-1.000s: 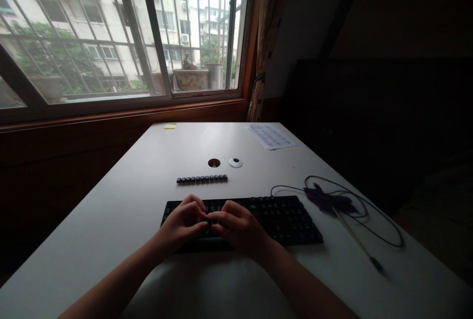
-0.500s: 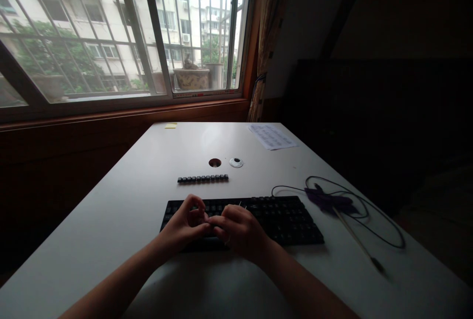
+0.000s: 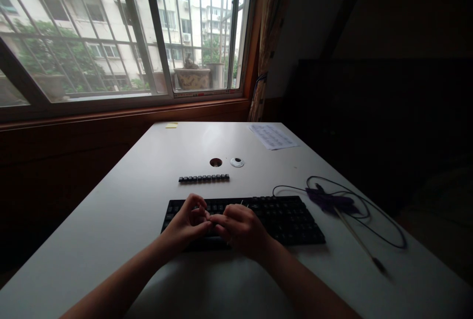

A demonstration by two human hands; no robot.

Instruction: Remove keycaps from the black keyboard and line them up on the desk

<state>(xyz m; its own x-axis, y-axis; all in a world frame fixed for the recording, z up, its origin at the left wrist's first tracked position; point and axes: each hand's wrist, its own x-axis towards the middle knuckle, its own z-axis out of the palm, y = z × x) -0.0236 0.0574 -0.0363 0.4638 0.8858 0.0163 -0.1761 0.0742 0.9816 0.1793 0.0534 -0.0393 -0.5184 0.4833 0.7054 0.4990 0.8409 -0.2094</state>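
Over the left half of a black keyboard (image 3: 295, 220), my two hands meet with their fingertips together. My left hand (image 3: 186, 223) is closed in a pinch, its index finger arched; anything between its fingertips is too small to make out. My right hand (image 3: 240, 228) has its fingers curled round a thin wire tool (image 3: 242, 202), of which only two pale ends stick out above the knuckles. The keys under both hands are hidden. Behind the keyboard, several loose black keycaps (image 3: 204, 178) lie in a straight row on the white table (image 3: 121, 201).
A cable (image 3: 388, 220) loops at the right around a dark purple cloth (image 3: 328, 200) and a thin brush (image 3: 358, 240). Farther back are a round hole (image 3: 216, 162), a white cover (image 3: 237, 162), printed sheets (image 3: 274, 137) and a yellow note (image 3: 172, 125). A barred window is beyond.
The fingers have shifted slightly where the two hands meet, and the right hand's fingers are a little more curled. The keyboard, keycaps and other things stay in place.
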